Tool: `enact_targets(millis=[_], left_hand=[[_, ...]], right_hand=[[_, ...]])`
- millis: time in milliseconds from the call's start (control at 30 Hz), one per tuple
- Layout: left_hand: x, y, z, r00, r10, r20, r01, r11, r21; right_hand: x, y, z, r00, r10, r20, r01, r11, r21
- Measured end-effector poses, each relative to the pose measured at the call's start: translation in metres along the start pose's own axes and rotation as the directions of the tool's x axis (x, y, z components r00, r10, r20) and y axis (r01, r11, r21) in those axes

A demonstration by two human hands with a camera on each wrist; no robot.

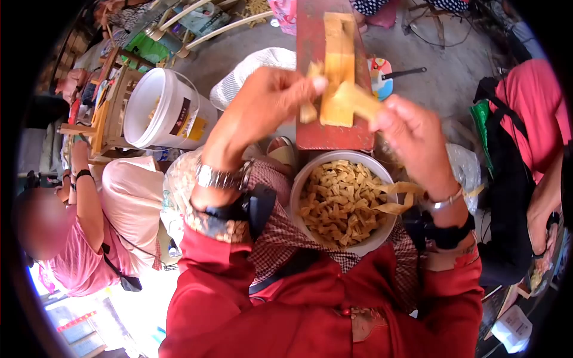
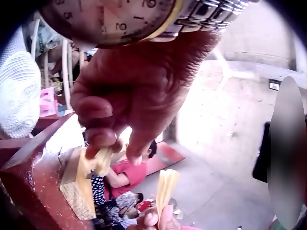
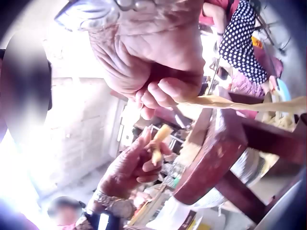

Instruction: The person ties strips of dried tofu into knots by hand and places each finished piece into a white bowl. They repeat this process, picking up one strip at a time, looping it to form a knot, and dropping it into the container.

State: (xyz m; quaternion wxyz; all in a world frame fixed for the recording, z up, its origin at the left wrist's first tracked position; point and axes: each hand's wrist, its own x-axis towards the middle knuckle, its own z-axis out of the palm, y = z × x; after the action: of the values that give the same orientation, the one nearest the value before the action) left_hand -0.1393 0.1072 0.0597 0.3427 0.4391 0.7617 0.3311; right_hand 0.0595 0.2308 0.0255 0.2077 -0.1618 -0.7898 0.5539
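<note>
Between thumb and fingers my left hand [image 1: 265,101] pinches a short folded tan piece [image 1: 310,89], over the left side of a wooden block [image 1: 338,71]. This block lies on a red bench [image 1: 310,134]. My right hand [image 1: 415,137] pinches a pale tan strip [image 1: 358,102] whose flared end reaches over the block's near part. From the same hand a long strip [image 1: 394,207] hangs to the bucket below. That white bucket [image 1: 295,206] holds many short folded pieces [image 1: 343,209]. In the left wrist view the two pieces are apart.
A larger white bucket [image 1: 173,110] stands at the left beside a wooden frame [image 1: 113,119]. A white woven hat [image 1: 250,74] lies left of the bench. A pan-like item with a black handle [image 1: 406,73] is at its right. Other people sit at both sides.
</note>
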Motion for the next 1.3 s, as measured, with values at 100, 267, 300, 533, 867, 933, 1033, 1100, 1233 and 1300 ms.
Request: enact_targets(millis=[100, 267, 300, 533, 867, 933, 1033, 1100, 1233, 1300], left_hand=[[-0.023, 0.001, 0.024, 0.961, -0.006, 0.278, 0.029, 0.996, -0.082], [-0.028, -0.007, 0.069, 0.839, 0.074, 0.540, 0.117, 0.943, -0.311], [-0.028, -0.016, 0.077, 0.819, 0.195, 0.540, 0.083, 0.891, -0.447], [-0.026, -0.002, 0.108, 0.753, -0.041, 0.657, 0.503, 0.680, -0.534], [-0.045, 0.013, 0.083, 0.950, 0.308, 0.045, -0.239, 0.813, -0.531], [-0.046, 0.016, 0.078, 0.962, 0.256, 0.098, -0.177, 0.852, -0.493], [-0.042, 0.010, 0.078, 0.876, 0.469, -0.112, -0.470, 0.883, 0.015], [-0.035, 0.012, 0.078, 0.714, 0.673, -0.195, -0.601, 0.731, 0.322], [-0.038, 0.019, 0.072, 0.661, 0.732, -0.166, -0.616, 0.655, 0.438], [-0.037, 0.014, 0.074, 0.688, 0.710, -0.147, -0.647, 0.693, 0.319]], right_hand=[[-0.022, -0.013, 0.031, 0.969, -0.245, -0.025, 0.246, 0.968, 0.055], [-0.050, -0.017, 0.073, 0.826, -0.563, 0.016, 0.562, 0.827, 0.024], [-0.055, -0.017, 0.084, 0.817, -0.577, -0.011, 0.577, 0.816, 0.031], [-0.069, -0.011, 0.090, 0.814, -0.577, -0.065, 0.580, 0.804, 0.132], [-0.040, 0.007, 0.050, 0.725, -0.429, -0.538, 0.466, 0.882, -0.074], [-0.036, 0.009, 0.051, 0.780, -0.287, -0.557, 0.375, 0.926, 0.048], [-0.038, 0.001, 0.055, 0.894, 0.123, -0.430, 0.092, 0.891, 0.445], [-0.033, 0.008, 0.051, 0.915, 0.107, -0.389, 0.039, 0.937, 0.348], [-0.035, 0.010, 0.047, 0.951, 0.069, -0.300, 0.021, 0.957, 0.289], [-0.034, 0.015, 0.045, 0.967, 0.040, -0.250, 0.032, 0.961, 0.276]])
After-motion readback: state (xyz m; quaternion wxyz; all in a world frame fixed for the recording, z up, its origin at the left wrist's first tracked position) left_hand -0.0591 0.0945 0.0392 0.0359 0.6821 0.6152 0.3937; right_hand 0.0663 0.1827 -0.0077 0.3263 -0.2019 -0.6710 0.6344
